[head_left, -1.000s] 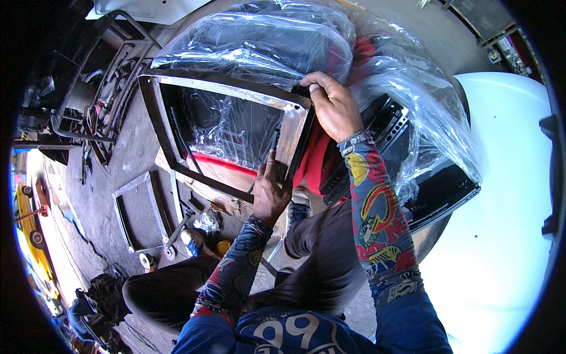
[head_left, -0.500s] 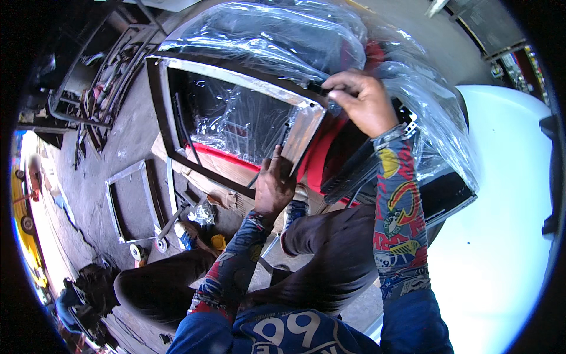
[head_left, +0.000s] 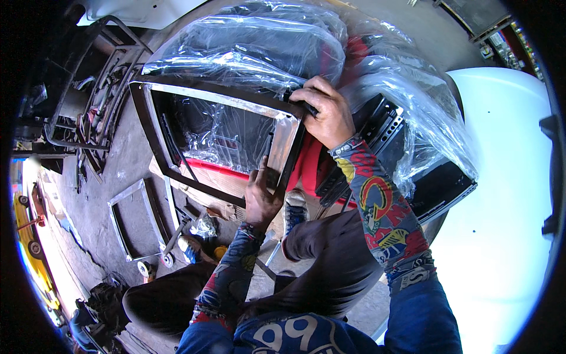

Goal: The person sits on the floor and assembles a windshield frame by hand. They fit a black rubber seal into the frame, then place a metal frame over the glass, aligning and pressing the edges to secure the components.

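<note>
Left hand [head_left: 263,196] curled round metal frame [head_left: 287,137] at near right corner; right hand [head_left: 326,117] half-closed at far right corner, hold unclear.

The left hand [head_left: 263,197] hides part of the metal frame's [head_left: 288,137] lower right corner.

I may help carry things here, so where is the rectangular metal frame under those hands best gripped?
Probably by the right bar of the rectangular metal frame, coming from the right: it's straight, faces that side, and the open middle should leave room to curl around.
</note>
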Demonstrator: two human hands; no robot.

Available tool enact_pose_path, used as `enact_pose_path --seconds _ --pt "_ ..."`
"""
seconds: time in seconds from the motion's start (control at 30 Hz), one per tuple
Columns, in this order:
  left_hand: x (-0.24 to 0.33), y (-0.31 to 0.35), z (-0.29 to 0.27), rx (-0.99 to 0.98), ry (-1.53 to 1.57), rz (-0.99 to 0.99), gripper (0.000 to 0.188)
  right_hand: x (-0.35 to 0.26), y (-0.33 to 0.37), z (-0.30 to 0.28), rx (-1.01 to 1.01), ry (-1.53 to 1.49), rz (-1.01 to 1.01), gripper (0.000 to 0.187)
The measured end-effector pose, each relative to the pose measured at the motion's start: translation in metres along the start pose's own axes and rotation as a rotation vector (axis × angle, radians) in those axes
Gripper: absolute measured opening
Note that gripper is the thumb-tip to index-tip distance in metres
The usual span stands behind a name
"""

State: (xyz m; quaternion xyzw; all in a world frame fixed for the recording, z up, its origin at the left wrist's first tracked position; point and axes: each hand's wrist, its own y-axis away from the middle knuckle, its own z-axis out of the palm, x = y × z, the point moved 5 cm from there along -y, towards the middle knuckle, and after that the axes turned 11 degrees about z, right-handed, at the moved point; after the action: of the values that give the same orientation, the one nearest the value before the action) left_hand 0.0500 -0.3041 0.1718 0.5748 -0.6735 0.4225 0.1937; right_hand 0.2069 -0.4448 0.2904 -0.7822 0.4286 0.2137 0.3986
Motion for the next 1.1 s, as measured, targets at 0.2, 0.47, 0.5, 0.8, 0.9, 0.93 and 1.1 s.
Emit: enact_pose_path --seconds 0.2,0.47,0.5,0.8,0.9,0.93,1.1 --pt "-0.001 0.001 0.0 0.024 -0.003 -0.006 0.065 -0.012 -0.001 -0.001 0.015 0.175 -0.12 0.028" --pt "0.002 0.003 -0.003 -0.023 0.009 -0.067 0.062 -0.013 0.007 0.004 -0.011 0.126 -0.09 0.036" --pt "0.0 0.005 -0.002 -0.038 0.031 -0.115 0.061 -0.012 0.009 0.004 -0.006 0.126 -0.091 0.037" --pt "-0.004 0.01 -0.009 -0.043 0.04 -0.163 0.079 -0.022 0.001 0.001 -0.084 -0.043 -0.02 0.05" --pt "-0.004 0.008 -0.007 -0.019 0.062 -0.16 0.078 -0.022 -0.001 0.001 -0.123 -0.153 0.089 0.054" --pt "-0.004 0.008 -0.006 -0.015 0.081 -0.158 0.077 -0.024 -0.002 0.001 -0.151 -0.128 0.072 0.057" --pt "-0.011 0.011 0.002 -0.039 0.004 -0.23 0.074 -0.036 -0.001 -0.004 -0.291 -0.003 -0.059 0.058"
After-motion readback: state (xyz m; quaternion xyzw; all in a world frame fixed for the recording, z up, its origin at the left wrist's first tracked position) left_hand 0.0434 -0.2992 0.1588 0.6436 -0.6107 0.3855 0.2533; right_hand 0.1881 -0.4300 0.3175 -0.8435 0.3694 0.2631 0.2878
